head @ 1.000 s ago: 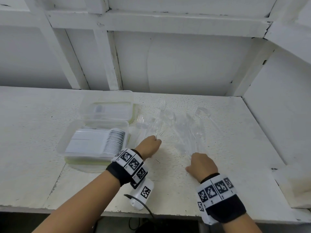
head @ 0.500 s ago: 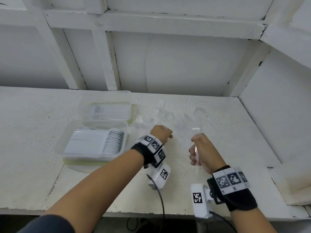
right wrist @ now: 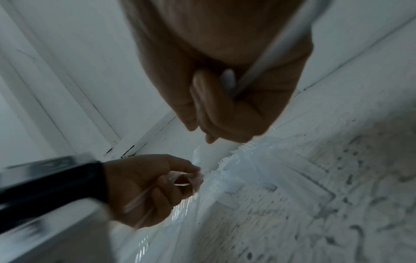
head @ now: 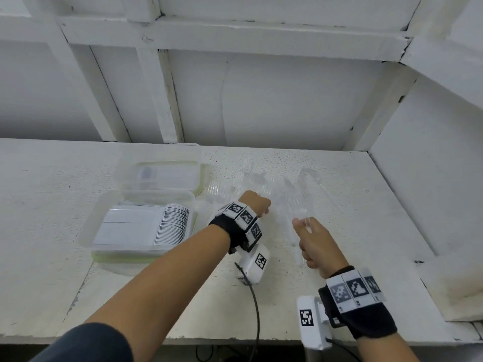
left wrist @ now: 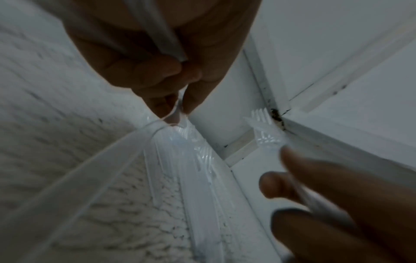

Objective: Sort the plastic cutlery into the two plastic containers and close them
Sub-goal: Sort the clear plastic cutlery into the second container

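Note:
A loose pile of clear plastic cutlery lies on the white table, to the right of two clear containers. The near container holds a stack of white pieces. The far container has a green rim. My left hand hovers at the pile's near edge and pinches a clear utensil; I cannot tell its type. My right hand is raised, thumb up, and grips a clear fork by its handle. The left hand also shows in the right wrist view.
White panelled walls close in the table at the back and on the right. A white ledge juts in at the right front. A black cable runs from my left wrist over the front edge.
Both hands rose off the table. The right hand picked a clear fork out of the pile and turned thumb-up. The left hand moved forward to the pile with a clear utensil.

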Action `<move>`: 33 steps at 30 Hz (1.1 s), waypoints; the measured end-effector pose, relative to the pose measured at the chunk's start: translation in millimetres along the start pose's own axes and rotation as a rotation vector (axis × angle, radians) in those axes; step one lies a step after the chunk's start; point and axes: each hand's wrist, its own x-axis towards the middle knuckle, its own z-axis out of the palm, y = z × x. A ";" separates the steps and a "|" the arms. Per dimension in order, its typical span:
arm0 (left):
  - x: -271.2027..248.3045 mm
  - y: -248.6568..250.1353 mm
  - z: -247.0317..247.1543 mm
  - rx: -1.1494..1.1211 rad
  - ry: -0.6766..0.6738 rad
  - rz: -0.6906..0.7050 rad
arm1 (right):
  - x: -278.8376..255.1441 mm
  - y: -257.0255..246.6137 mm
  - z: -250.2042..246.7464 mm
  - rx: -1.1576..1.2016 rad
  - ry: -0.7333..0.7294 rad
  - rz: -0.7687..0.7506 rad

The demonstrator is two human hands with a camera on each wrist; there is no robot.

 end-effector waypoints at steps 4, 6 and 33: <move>-19.5 -17.6 -20.2 -0.144 0.042 0.111 | 15.8 -12.0 7.0 -0.031 0.034 -0.027; -30.9 -27.2 -29.9 -0.220 0.053 0.131 | 26.9 -20.5 13.8 -0.160 0.017 -0.088; -65.0 -54.0 -54.7 -0.635 0.033 0.061 | 83.9 -36.7 60.9 -1.097 0.027 -0.235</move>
